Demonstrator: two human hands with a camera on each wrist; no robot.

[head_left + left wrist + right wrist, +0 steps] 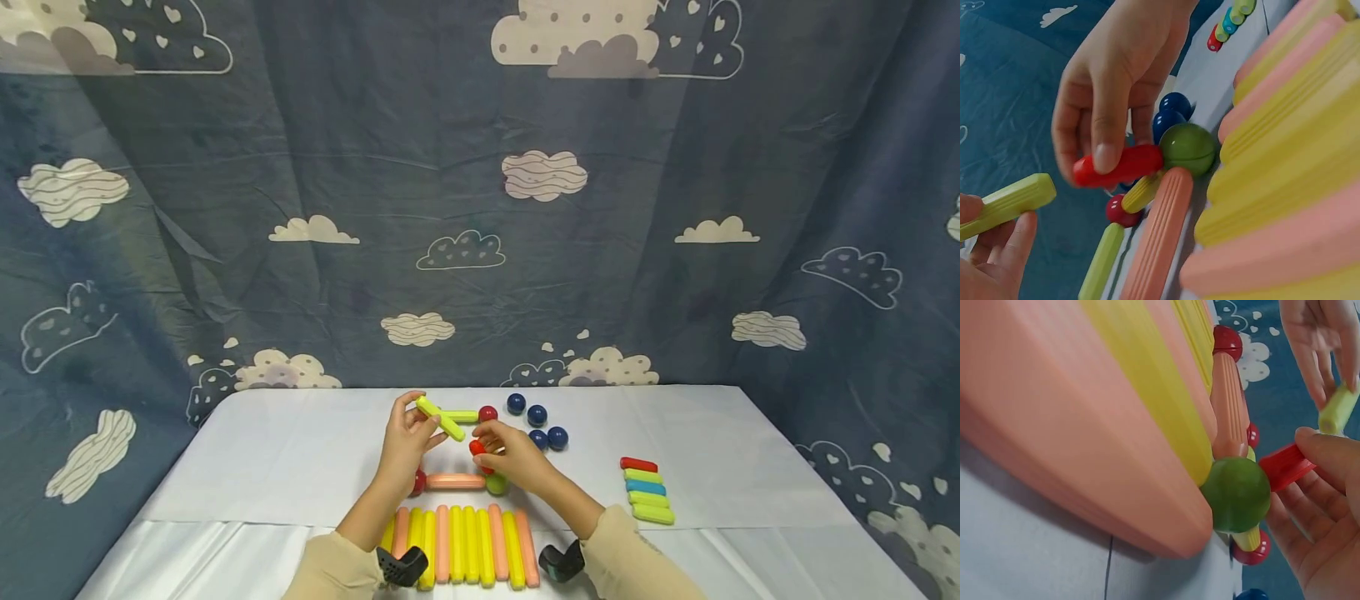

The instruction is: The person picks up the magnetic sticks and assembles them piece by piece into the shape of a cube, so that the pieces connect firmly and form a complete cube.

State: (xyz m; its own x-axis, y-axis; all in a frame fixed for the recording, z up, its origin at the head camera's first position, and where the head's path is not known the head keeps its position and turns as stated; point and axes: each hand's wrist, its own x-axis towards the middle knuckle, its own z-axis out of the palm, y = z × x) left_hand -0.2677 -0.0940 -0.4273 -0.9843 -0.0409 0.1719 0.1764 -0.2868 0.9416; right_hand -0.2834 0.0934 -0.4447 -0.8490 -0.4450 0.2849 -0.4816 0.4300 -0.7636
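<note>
My left hand (403, 446) holds a yellow-green magnetic stick (441, 418) between thumb and fingers, raised above the table. With my right hand (519, 457) I pinch a short red stick (1125, 166), whose lower end meets a green ball (1188, 150). That ball is a corner of a flat frame. From it a salmon stick (456, 482) runs left to a red ball (419, 482), and a yellow stick (1141, 193) runs back to another red ball (487, 414). A second yellow-green stick (462, 416) extends left from that back ball; my left hand partly hides the frame's far left.
A row of long yellow and salmon sticks (471, 546) lies along the near side, between my forearms. Several dark blue balls (537, 415) sit behind my right hand. Farther right is a stack of short sticks (647, 488) in red, yellow-green and blue.
</note>
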